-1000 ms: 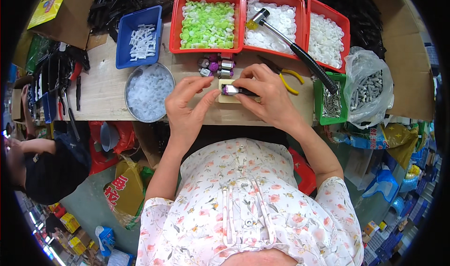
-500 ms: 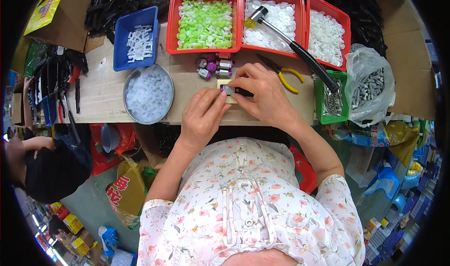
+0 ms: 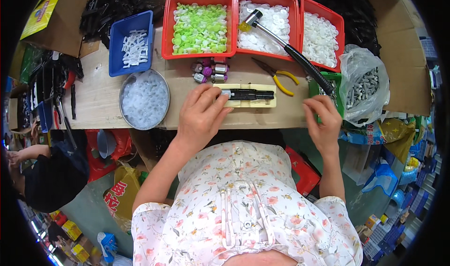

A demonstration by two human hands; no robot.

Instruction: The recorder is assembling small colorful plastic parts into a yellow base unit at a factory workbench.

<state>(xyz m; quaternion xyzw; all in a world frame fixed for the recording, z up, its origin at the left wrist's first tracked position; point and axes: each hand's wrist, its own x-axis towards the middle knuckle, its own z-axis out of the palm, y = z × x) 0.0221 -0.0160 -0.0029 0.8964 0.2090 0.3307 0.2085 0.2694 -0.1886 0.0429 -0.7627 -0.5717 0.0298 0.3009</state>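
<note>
My left hand (image 3: pixel 200 112) is closed at the left end of a cream fixture block (image 3: pixel 258 103). Its fingertips grip a small silver motor (image 3: pixel 226 93) there, partly hidden by them. Along the fixture's groove lies a long black plastic part (image 3: pixel 251 95), with the motor at its left end. My right hand (image 3: pixel 324 120) is off to the right, fingers bent and thumb near the index finger, beside the green bin (image 3: pixel 338 80) of small metal pieces. Whether anything is between those fingertips, I cannot make out.
Several small motors (image 3: pixel 220 69) with purple ends lie behind the fixture. Yellow-handled pliers (image 3: pixel 285 82) rest beside them. A hammer (image 3: pixel 300 57) lies across the red bins (image 3: pixel 197 55). At left are a blue bin (image 3: pixel 112 55) and round metal bowl (image 3: pixel 121 104); at right, a plastic bag (image 3: pixel 349 69).
My right hand has left the fixture and moved right toward the green bin, uncovering the black part. The left hand stays at the motor. The view has shifted slightly.
</note>
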